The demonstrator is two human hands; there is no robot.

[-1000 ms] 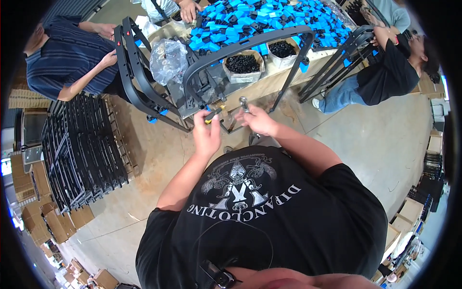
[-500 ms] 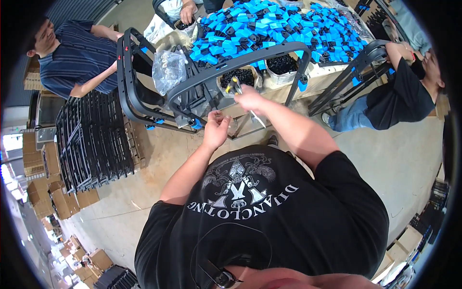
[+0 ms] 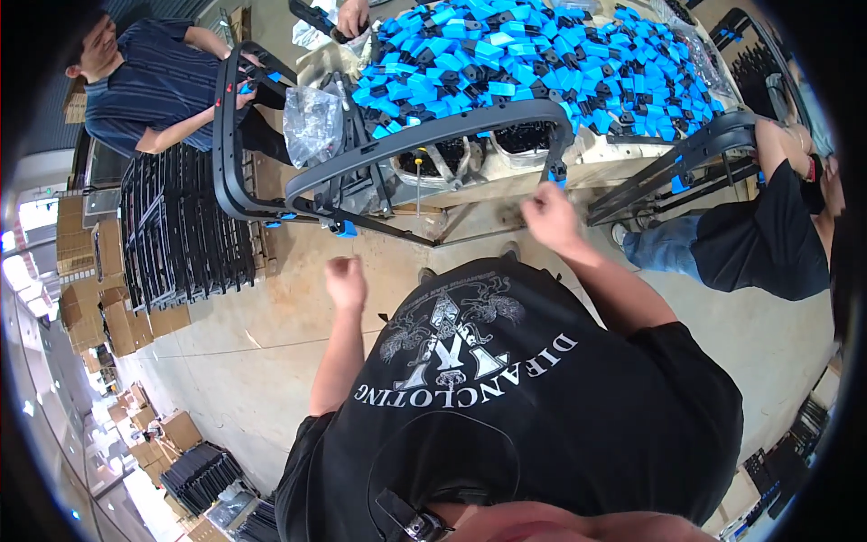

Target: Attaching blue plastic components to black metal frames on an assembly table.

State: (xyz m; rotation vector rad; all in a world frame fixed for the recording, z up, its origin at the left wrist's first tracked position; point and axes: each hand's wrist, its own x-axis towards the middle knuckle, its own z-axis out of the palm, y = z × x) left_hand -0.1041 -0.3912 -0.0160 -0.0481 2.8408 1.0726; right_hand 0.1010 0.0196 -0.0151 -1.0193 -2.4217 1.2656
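1. At the near edge of the worktop (image 3: 591, 149), we see the curved black frame (image 3: 456, 125), its long bar arching in front of the heap of blue and black pieces (image 3: 506, 54).
2. Our left hand (image 3: 346, 285) is below the frame's left bend, fingers curled in, with nothing seen in it.
3. Our right hand (image 3: 555, 221) is by the frame's right end, fingers bent; we cannot tell whether it grasps anything or touches the frame.
4. We judge the frame stiff and hardly fragile, probably metal tube, more awkward than heavy; its smooth finish may slip.
5. For balance, we would take hold with 2 hands at the 2 rounded bends, clear of the blue fittings (image 3: 345, 229).
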